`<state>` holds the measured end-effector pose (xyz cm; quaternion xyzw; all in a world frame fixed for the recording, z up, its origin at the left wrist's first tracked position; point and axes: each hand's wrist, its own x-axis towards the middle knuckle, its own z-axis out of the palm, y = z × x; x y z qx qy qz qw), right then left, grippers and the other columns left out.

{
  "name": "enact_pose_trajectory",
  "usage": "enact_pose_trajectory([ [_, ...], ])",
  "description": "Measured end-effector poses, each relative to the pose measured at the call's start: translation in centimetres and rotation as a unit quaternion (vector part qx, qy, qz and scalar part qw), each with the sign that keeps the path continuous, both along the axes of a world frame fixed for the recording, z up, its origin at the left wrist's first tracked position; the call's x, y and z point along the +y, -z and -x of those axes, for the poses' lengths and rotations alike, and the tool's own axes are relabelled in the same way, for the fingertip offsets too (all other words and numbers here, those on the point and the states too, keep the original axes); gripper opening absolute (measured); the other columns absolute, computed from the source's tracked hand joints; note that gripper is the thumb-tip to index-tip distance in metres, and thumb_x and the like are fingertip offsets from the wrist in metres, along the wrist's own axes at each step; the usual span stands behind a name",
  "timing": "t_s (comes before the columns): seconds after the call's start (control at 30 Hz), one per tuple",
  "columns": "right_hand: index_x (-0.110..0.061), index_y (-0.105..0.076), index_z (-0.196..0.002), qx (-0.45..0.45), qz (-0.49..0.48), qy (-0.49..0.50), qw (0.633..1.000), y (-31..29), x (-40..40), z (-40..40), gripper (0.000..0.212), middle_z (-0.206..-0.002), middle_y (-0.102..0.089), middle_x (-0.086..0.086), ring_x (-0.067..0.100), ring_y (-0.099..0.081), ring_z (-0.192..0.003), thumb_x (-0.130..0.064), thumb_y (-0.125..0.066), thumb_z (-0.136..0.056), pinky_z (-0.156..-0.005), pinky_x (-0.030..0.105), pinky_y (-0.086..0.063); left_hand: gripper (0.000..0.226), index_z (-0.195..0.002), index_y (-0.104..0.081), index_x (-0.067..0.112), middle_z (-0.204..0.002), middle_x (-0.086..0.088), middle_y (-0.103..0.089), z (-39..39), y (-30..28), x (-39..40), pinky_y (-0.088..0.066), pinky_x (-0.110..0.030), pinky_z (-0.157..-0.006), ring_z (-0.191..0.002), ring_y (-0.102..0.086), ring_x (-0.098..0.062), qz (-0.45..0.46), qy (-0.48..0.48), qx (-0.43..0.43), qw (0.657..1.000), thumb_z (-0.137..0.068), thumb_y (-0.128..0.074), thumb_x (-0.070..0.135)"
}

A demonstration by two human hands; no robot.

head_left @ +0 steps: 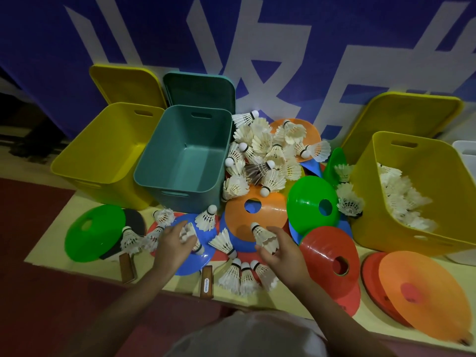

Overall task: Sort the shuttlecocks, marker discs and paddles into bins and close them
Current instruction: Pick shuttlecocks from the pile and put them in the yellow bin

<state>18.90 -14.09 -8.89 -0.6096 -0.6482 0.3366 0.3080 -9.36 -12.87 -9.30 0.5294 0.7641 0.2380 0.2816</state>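
White shuttlecocks lie in a heap [260, 150] among coloured marker discs on the floor, such as the orange disc [273, 210], the green disc [306, 199] and the red disc [327, 251]. My right hand [280, 256] grips one shuttlecock [264, 237] over the orange disc. Over a blue disc [198, 256], my left hand [171, 243] grips another shuttlecock [189, 234]. Two paddle handles [127, 267] [206, 282] stick out from under the discs. The right yellow bin [371, 191] holds several shuttlecocks. The left yellow bin [85, 161] and the teal bin [164, 163] stand open.
Lids lean on the blue wall behind the bins: yellow lid [123, 83], teal lid [201, 88], yellow lid [401, 112]. A green disc [92, 233] lies at the left, stacked red and orange discs [422, 292] at the right. A white container [466, 153] stands at the far right.
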Motion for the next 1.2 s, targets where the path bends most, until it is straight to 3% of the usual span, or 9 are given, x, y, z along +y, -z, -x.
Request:
enact_pose_trajectory([
  [0.1, -0.027, -0.050, -0.128, 0.027, -0.011, 0.007, 1.000, -0.7, 0.4, -0.5, 0.054, -0.090, -0.057, -0.013, 0.004, -0.052, -0.057, -0.051, -0.065, -0.081, -0.054, 0.017, -0.038, 0.048, -0.132, -0.052, 0.020, -0.116, -0.007, -0.045, -2.0, -2.6, 0.6, -0.034, -0.019, -0.082, -0.098, -0.046, -0.014, -0.024, 0.027, -0.047, 0.998, -0.086, -0.066, 0.015],
  [0.23, -0.021, -0.047, -0.134, 0.053, -0.022, 0.048, 0.997, -1.9, 1.2, -2.1, 0.053, -0.120, -0.052, -0.008, 0.000, -0.055, -0.085, -0.034, -0.068, -0.087, -0.066, 0.012, -0.044, 0.045, -0.125, -0.052, 0.031, -0.108, 0.003, -0.044, -6.0, -5.0, 1.4, -0.047, -0.033, -0.087, -0.096, -0.053, -0.013, -0.050, 0.100, -0.089, 0.990, -0.084, -0.066, 0.021],
  [0.33, -0.022, -0.046, -0.131, 0.074, -0.028, 0.113, 0.991, -3.2, 1.7, -4.5, 0.053, -0.121, -0.050, -0.008, -0.005, -0.050, -0.094, -0.032, -0.070, -0.085, -0.072, 0.006, -0.038, 0.049, -0.124, -0.049, 0.035, -0.113, 0.009, -0.045, -9.8, -6.1, 2.6, -0.045, -0.028, -0.090, -0.105, -0.052, -0.011, -0.070, 0.145, -0.124, 0.979, -0.079, -0.067, 0.032],
  [0.47, -0.028, -0.049, -0.120, 0.114, -0.088, 0.181, 0.973, -5.3, 2.1, -9.6, 0.045, -0.108, -0.058, -0.007, 0.003, -0.058, -0.085, -0.026, -0.073, -0.083, -0.070, 0.016, -0.046, 0.051, -0.120, -0.050, 0.038, -0.117, 0.007, -0.050, -15.9, -7.5, 5.3, -0.045, -0.028, -0.091, -0.109, -0.051, -0.011, -0.103, 0.192, -0.150, 0.964, -0.074, -0.071, 0.042],
  [0.57, -0.023, -0.053, -0.117, 0.128, -0.120, 0.247, 0.953, -7.3, 2.3, -14.5, 0.039, -0.100, -0.062, -0.002, 0.004, -0.060, -0.077, -0.018, -0.072, -0.084, -0.063, 0.016, -0.047, 0.052, -0.125, -0.051, 0.029, -0.117, 0.006, -0.049, -21.0, -8.6, 7.2, -0.049, -0.028, -0.087, -0.101, -0.052, -0.003, -0.111, 0.222, -0.171, 0.953, -0.079, -0.075, 0.033],
  [0.67, -0.024, -0.053, -0.119, 0.101, -0.140, 0.313, 0.934, -8.7, 2.7, -20.4, 0.037, -0.095, -0.060, -0.003, 0.004, -0.058, -0.074, -0.024, -0.069, -0.086, -0.060, 0.016, -0.044, 0.047, -0.125, -0.050, 0.030, -0.116, 0.010, -0.048, -26.2, -10.0, 8.5, -0.049, -0.025, -0.084, -0.098, -0.049, 0.008, -0.111, 0.255, -0.199, 0.940, -0.083, -0.072, 0.032],
  [0.83, -0.020, -0.053, -0.119, 0.011, -0.096, 0.385, 0.918, -8.9, 4.2, -30.5, 0.042, -0.095, -0.063, 0.002, 0.022, -0.059, -0.077, -0.041, -0.067, -0.085, -0.061, 0.032, -0.043, 0.038, -0.115, -0.053, 0.030, -0.115, 0.005, -0.056, -34.1, -11.2, 10.0, -0.050, -0.021, -0.075, -0.095, -0.057, -0.004, -0.089, 0.279, -0.236, 0.926, -0.082, -0.072, 0.030],
  [1.07, -0.018, -0.052, -0.126, -0.101, -0.016, 0.341, 0.934, -6.8, 5.7, -37.8, 0.053, -0.121, -0.061, 0.002, 0.022, -0.060, -0.105, -0.047, -0.063, -0.084, -0.080, 0.033, -0.046, 0.052, -0.126, -0.053, 0.029, -0.122, 0.004, -0.057, -43.0, -11.0, 13.5, -0.050, -0.037, -0.091, -0.105, -0.056, -0.011, -0.083, 0.305, -0.174, 0.933, -0.080, -0.070, 0.045],
  [1.2, -0.017, -0.049, -0.131, -0.190, -0.012, 0.270, 0.944, -5.9, 5.6, -37.4, 0.055, -0.124, -0.057, 0.005, 0.025, -0.060, -0.103, -0.048, -0.059, -0.087, -0.074, 0.030, -0.042, 0.057, -0.131, -0.049, 0.027, -0.124, 0.002, -0.054, -47.4, -10.0, 16.5, -0.050, -0.042, -0.092, -0.110, -0.055, -0.018, -0.085, 0.315, -0.110, 0.939, -0.081, -0.069, 0.045],
])
